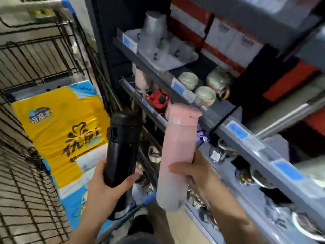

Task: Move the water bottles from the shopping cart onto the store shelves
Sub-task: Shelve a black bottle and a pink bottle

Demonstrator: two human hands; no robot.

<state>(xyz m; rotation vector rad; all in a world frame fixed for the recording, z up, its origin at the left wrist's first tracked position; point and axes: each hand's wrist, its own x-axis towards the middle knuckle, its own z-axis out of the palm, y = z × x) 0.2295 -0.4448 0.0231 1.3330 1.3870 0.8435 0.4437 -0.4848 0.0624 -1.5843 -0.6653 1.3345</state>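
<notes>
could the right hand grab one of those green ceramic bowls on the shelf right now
Probably not as it stands: the right hand is already gripping the pink bottle. The bowls sit uncovered at the shelf edge, so a freed hand likely could.

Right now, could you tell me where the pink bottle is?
The right hand holds the pink bottle centre frame, beside the black bottle, before the shelves.

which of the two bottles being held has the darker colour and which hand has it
The black bottle, gripped by the left hand. The other, in the right hand, is the pink bottle.
</notes>
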